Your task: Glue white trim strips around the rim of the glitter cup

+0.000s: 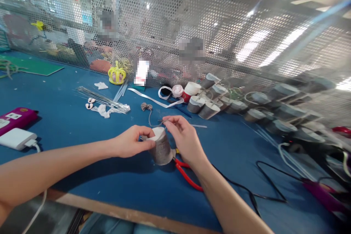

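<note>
A small grey cup-shaped piece with a white top point(161, 149) stands on the blue table in front of me. My left hand point(136, 141) grips its rim from the left, thumb outside and fingers at the top edge. Just above and right of it, my right hand point(183, 134) pinches a grey cord point(149, 119), which trails back to a small bundle on the table. Red-handled pliers point(189, 178) lie beside the cup, partly hidden by my right hand and forearm.
Several similar grey cups point(208, 109) stand at the back right. Thin wires point(102, 98), a white ribbon point(148, 98) and a yellow crown-shaped piece point(117, 74) lie farther back. A perforated metal screen point(159, 25) closes off the rear. Purple power strip point(19, 119) sits left; black cable point(270, 197) right.
</note>
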A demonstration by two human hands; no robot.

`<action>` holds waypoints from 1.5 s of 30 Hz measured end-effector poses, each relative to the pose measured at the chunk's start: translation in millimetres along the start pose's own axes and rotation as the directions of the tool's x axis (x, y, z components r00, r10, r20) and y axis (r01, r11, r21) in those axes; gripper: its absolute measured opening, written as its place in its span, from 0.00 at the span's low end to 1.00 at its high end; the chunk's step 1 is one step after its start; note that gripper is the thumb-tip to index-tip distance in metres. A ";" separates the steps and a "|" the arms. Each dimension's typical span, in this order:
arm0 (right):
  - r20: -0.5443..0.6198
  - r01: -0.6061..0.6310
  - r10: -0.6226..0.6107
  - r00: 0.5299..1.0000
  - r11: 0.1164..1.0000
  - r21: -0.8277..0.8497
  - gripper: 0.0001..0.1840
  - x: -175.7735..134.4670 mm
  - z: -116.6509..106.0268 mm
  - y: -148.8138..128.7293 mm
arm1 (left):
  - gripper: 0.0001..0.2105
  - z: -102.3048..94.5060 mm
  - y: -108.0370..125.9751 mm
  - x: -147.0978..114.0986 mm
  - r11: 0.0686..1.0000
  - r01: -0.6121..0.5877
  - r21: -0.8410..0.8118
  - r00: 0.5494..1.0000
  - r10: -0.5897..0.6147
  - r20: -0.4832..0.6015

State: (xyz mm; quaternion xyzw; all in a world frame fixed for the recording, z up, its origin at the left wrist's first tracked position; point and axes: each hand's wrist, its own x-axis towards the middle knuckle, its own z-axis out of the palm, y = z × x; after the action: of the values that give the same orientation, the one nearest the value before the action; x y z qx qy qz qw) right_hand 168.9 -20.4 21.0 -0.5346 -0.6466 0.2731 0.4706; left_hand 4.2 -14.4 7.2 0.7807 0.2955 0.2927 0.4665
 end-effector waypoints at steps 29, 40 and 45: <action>0.077 -0.024 0.164 0.984 0.539 -0.842 0.12 53.8 -55.9 24.7 | 0.07 6.3 -16.3 3.3 0.993 0.020 -0.120 0.994 -0.032 -0.103; 0.035 -0.123 0.264 0.964 0.558 -0.821 0.09 36.3 -49.1 74.7 | 0.06 2.0 -12.6 3.9 0.996 0.034 0.077 0.977 -0.016 -0.214; -0.046 -0.226 0.273 0.961 0.679 -0.698 0.16 31.3 -49.7 69.9 | 0.07 0.1 -14.7 6.1 0.993 0.074 0.097 0.965 -0.047 -0.256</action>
State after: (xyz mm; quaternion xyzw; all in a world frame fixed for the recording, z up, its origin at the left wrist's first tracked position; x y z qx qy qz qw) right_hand 244.5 21.4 -8.7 -0.7465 -0.6367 0.0873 0.1725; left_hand 5.5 -4.2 -4.9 0.7510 0.3915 0.3595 0.3918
